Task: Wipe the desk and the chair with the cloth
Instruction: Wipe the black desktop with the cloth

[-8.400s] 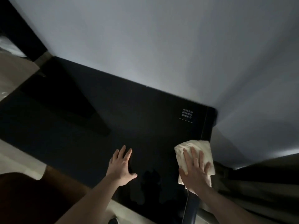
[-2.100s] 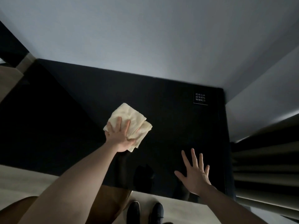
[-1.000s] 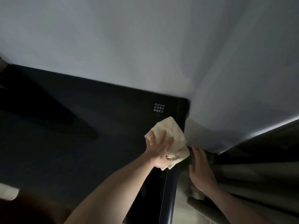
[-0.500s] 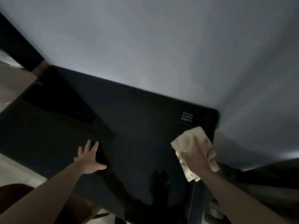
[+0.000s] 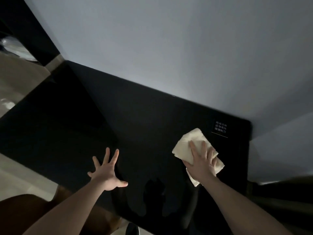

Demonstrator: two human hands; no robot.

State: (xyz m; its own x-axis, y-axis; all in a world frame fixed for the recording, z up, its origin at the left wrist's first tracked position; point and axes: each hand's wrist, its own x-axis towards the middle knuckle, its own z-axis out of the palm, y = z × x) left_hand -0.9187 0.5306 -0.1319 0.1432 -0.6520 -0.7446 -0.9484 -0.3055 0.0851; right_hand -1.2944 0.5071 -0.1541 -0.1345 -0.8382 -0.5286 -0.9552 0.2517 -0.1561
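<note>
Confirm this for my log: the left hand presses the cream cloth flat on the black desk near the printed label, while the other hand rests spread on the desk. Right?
Not quite: in the head view the right hand presses the cloth on the desk near the label; the left hand rests spread.

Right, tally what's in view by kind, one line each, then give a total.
Hands: 2, the left hand spread flat on the desk, the right hand pressing the cloth
Cream cloth: 1
Black desk: 1
White-lettered label on the desk's far right corner: 1
Brown chair, partly in view: 1
Total: 6
</note>
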